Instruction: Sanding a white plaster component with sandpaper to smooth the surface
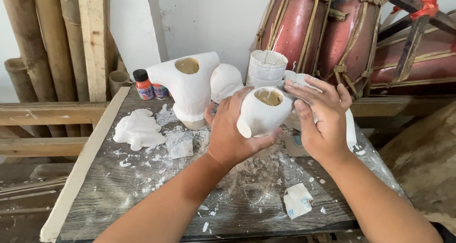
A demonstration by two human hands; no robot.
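My left hand (228, 129) grips a white plaster cast (262, 114) with a tan-filled hole on top, lifted above the grey wooden table (142, 200). My right hand (323, 115) rests against the cast's right side, fingers spread over its upper edge. Behind it stands a larger white plaster cast (190, 86) with a similar tan hole, and a white plaster cylinder (266, 68) stands upright further back.
A flat white plaster figure (138, 129) lies at the table's left. Small paint bottles (143, 85) stand at the back left. Plaster chips and a folded paper scrap (298, 200) litter the top. Red drums (327, 34) stand behind; bamboo poles (42, 39) lean at left.
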